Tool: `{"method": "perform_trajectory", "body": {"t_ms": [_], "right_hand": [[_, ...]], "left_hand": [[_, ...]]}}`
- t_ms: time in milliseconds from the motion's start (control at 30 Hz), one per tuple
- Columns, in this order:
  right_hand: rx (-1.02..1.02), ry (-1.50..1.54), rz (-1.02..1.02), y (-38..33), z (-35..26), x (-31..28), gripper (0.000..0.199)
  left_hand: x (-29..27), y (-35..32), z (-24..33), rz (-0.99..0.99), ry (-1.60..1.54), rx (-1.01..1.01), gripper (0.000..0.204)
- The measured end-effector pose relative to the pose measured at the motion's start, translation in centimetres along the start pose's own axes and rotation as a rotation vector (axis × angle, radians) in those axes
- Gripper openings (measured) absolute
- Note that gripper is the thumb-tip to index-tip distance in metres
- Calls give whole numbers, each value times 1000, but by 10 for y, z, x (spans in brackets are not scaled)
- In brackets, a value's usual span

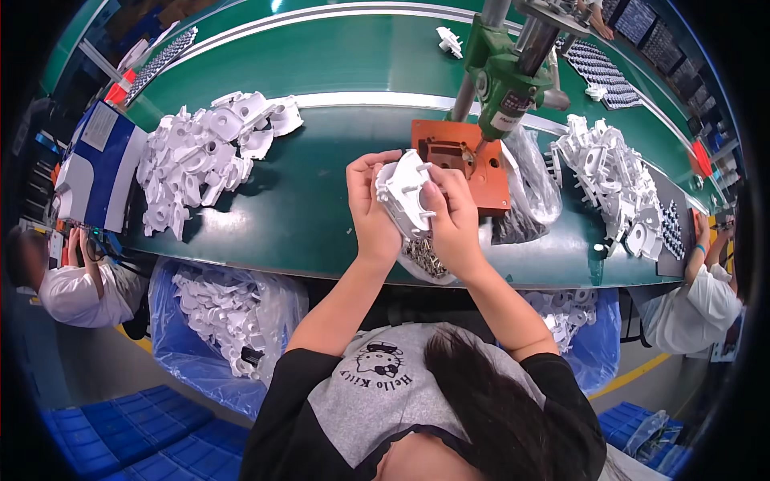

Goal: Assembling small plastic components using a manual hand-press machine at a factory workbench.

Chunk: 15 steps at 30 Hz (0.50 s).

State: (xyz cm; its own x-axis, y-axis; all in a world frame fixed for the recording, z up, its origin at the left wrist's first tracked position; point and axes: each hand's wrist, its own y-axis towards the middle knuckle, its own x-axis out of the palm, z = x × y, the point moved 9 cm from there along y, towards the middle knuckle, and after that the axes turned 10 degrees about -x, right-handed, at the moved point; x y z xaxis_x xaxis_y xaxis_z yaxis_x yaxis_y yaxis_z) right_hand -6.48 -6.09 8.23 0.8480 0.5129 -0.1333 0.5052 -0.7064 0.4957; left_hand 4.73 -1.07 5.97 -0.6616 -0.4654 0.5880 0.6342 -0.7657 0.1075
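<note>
Between my two hands I hold a white moulded plastic part (405, 192) with several pegs standing out of it, just above the table's near edge. My left hand (371, 212) grips its left side, fingers curled round behind. On the other side my right hand (455, 212) closes on the part, thumb pressed against its face. Right behind it sits an orange metal fixture (485, 188) under a green drill-press-like machine (507, 76). Below my hands, a container of small metal pins or screws (425, 258) is partly hidden.
Heaps of white plastic parts (200, 148) (613, 180) lie left and right on the green table (321, 216). A clear plastic bag (537, 180) rests beside the fixture. Blue-lined bins (180, 337) (597, 337) of parts flank me. A blue-and-white box (100, 168) stands left; other people work at both sides.
</note>
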Motion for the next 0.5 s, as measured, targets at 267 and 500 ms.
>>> {"method": "perform_trajectory", "body": {"t_ms": [267,500], "right_hand": [[-142,-106,-74,-4,4,6,30],[88,363,-5,-12,26,12,42]], "left_hand": [[-13,1,-6,57,-110,-68,11],[1,-9,3,49,104,6,15]]}}
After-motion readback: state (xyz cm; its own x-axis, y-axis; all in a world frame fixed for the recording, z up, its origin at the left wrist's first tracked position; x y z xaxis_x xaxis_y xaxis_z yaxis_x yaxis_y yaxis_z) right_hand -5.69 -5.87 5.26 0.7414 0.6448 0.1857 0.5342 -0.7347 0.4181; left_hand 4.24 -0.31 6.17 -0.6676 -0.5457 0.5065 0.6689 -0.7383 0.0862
